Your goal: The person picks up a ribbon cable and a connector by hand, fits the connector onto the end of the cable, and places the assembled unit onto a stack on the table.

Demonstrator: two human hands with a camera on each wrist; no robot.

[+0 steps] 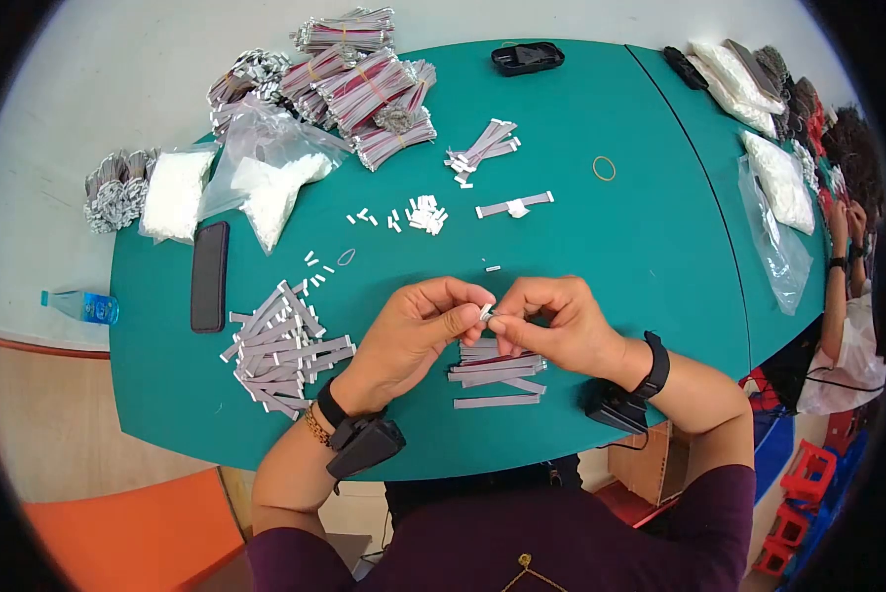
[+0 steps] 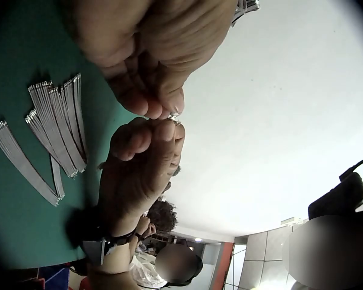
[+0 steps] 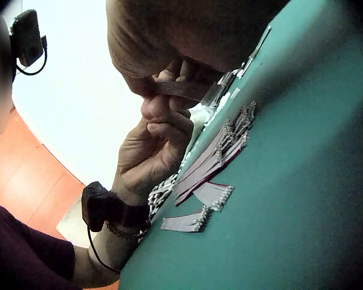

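Connector (image 1: 485,312), small and white: was pinched between thumb and fingers of the left hand (image 1: 413,331), above the counter (image 1: 650,296). Ribbon cable (image 3: 184,91), grey: was gripped by the right hand (image 1: 559,321), fingertips close against those of the left. Stack of grey strips (image 1: 497,373): lay just below the right hand, with one separate strip (image 1: 497,402) nearer the front edge. Pile of white-ended cables (image 1: 280,355): lay beside the left hand. Loose white pieces (image 1: 426,215): were scattered beyond both hands. Phone (image 1: 210,277): rested beyond the pile, near a bag of white pieces (image 1: 176,192). Bundled cables (image 1: 364,89): were heaped at far left.
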